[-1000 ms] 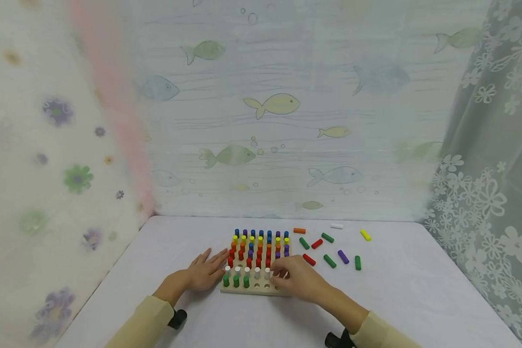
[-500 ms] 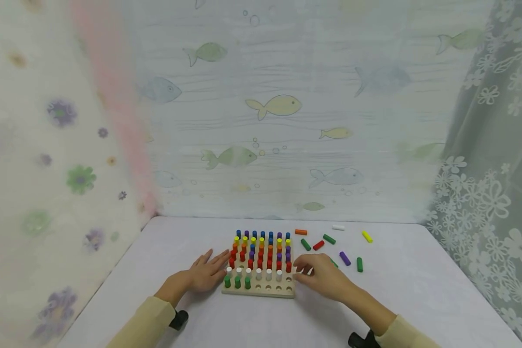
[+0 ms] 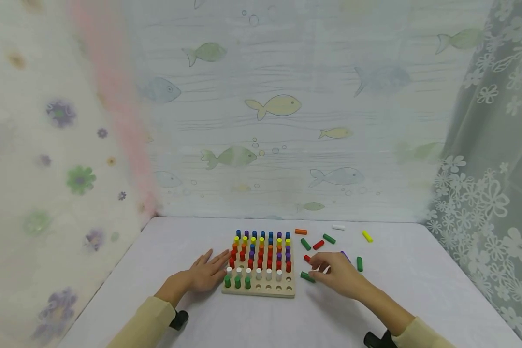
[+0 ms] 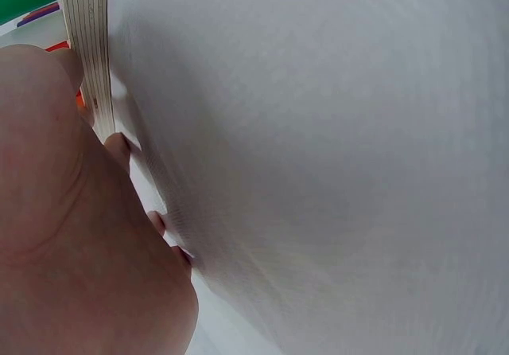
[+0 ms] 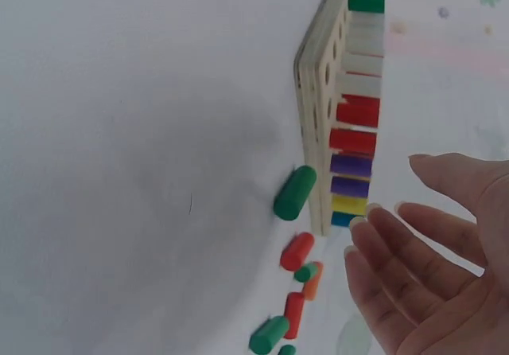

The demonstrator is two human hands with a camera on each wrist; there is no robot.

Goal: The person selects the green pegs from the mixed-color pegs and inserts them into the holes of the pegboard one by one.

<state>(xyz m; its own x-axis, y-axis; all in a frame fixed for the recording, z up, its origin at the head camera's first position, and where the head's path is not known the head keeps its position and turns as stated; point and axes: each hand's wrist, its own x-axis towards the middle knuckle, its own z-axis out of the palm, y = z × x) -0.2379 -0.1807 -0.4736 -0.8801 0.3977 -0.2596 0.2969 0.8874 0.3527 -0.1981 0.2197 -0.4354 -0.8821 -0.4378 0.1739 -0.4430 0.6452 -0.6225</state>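
Observation:
A wooden pegboard (image 3: 257, 293) stands on the white-covered table, with rows of blue, yellow, orange, purple, red, white and green pegs upright in it. Several holes show in its near right corner. My left hand (image 3: 203, 274) lies flat beside the board, fingers spread, fingertips at its left edge. In the left wrist view the palm (image 4: 87, 228) hides most of the pegs. To the right of the board, my right hand (image 3: 337, 274) hovers with loosely bent fingers and nothing between them and the thumb. A green peg (image 3: 307, 277) lies by its fingertips, close to the board (image 5: 318, 92).
Loose pegs lie scattered beyond the right hand: an orange peg (image 3: 301, 232), a white peg (image 3: 338, 227), a yellow peg (image 3: 367, 236), a red peg (image 3: 318, 245), a green peg (image 3: 359, 264) and others. A patterned curtain (image 3: 261, 183) hangs behind the table.
My right hand has moved right, off the board's near corner and out over the table. A green peg now shows lying just right of the board. The left hand stays in place.

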